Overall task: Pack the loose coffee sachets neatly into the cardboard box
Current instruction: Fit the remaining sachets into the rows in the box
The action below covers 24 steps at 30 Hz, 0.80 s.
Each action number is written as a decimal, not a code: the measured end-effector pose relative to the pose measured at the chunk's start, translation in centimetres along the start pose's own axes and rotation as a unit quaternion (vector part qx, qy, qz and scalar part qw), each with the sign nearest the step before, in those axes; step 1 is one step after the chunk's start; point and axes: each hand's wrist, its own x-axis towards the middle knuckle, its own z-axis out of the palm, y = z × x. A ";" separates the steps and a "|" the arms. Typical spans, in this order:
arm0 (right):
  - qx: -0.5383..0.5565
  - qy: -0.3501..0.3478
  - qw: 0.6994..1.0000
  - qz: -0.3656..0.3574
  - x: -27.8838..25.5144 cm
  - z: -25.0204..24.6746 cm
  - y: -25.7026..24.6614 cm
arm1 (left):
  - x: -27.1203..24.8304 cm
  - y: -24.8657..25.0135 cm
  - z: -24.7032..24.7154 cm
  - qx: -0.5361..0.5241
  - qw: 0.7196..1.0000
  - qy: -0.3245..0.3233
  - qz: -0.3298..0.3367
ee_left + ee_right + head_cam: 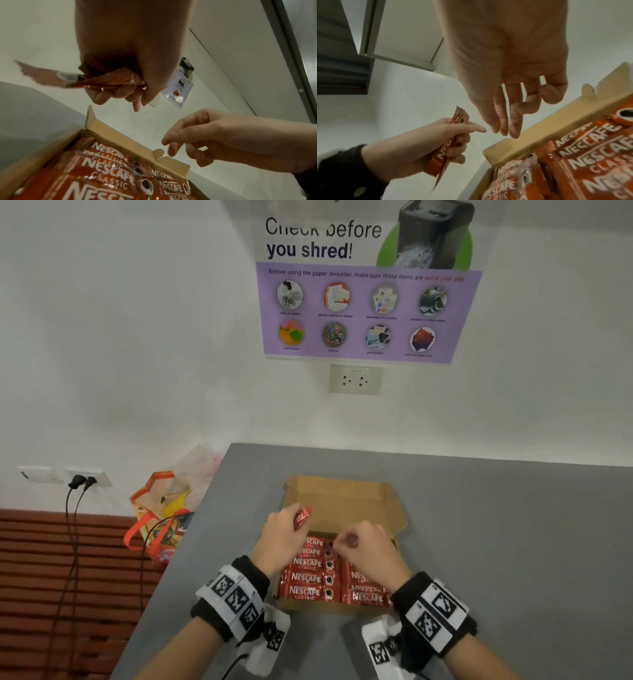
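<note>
An open cardboard box (pixel 342 498) sits on the grey table (pixel 513 525), its lid flap standing up at the far side. Red Nescafe sachets (pixel 308 577) lie flat inside in two columns. My left hand (pixel 286 530) hovers over the box's far left corner and grips a few loose sachets (pixel 302 517) in curled fingers; the same held sachets (pixel 447 146) show in the right wrist view. My right hand (pixel 363 546) hangs above the box's middle with relaxed fingers (pixel 513 125) and holds nothing. From the left wrist, the held sachets (pixel 106 79) are above the box wall (pixel 120 138).
A colourful bag (pixel 161 508) stands off the table's left edge, with black cables (pixel 72 525) plugged into wall sockets beside it. A shredder poster (pixel 366 302) and a wall socket (pixel 355 380) are on the wall behind. Bare table lies to the right of the box.
</note>
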 end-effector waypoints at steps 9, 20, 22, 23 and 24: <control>0.109 -0.064 0.988 -0.090 -0.4 -0.5 -2.5 | -0.3 2.8 1.1 -0.075 0.992 0.081 0.066; 0.174 0.051 0.980 -0.082 -0.9 1.2 -3.2 | -0.5 2.9 2.3 -0.103 0.984 0.115 0.091; 0.197 0.066 0.976 -0.070 -0.9 1.4 -2.6 | -0.4 2.8 2.3 -0.121 0.984 0.111 0.075; 0.213 0.070 0.973 -0.063 -1.1 1.3 -2.5 | -0.4 2.8 2.3 -0.138 0.981 0.117 0.069; 0.230 0.071 0.969 -0.058 -1.2 1.2 -2.4 | -0.5 2.9 2.4 -0.155 0.978 0.124 0.061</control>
